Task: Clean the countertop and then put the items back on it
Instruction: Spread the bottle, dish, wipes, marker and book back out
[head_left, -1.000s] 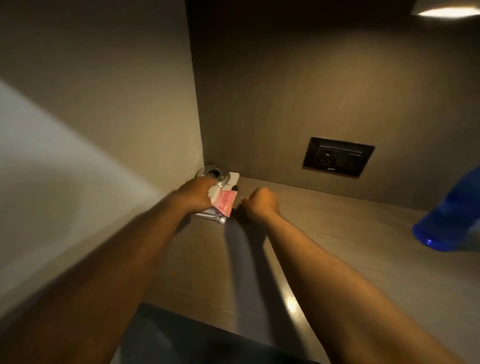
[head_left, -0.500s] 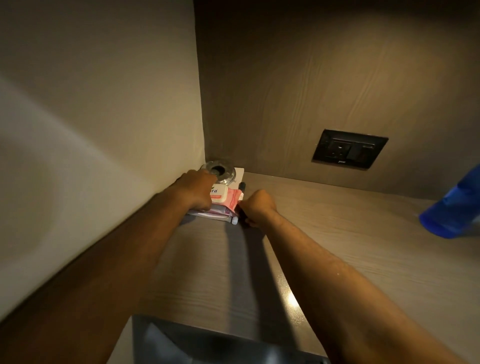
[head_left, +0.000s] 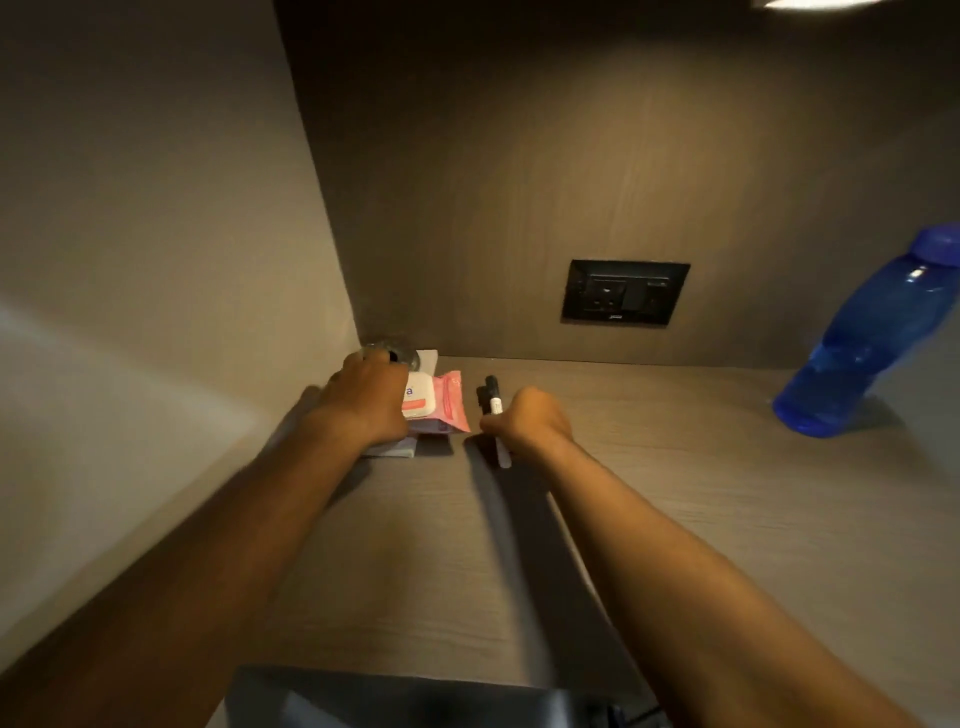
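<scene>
In the far left corner of the countertop (head_left: 675, 519), the left hand (head_left: 363, 402) lies palm-down over a pink wipes packet (head_left: 441, 402) stacked on papers — fingers curled, though a true grasp cannot be told. Just right of it, the right hand (head_left: 530, 421) is closed around a marker (head_left: 492, 402) — a blue bottle (head_left: 872, 338) stands far right.

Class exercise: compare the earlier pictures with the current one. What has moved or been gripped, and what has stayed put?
The right hand has closed on the marker and drawn it rightward, opening a gap from the pink wipes pack. The left hand still presses on that pack and the stack beneath in the corner. The blue bottle and wall socket have not moved.
</scene>
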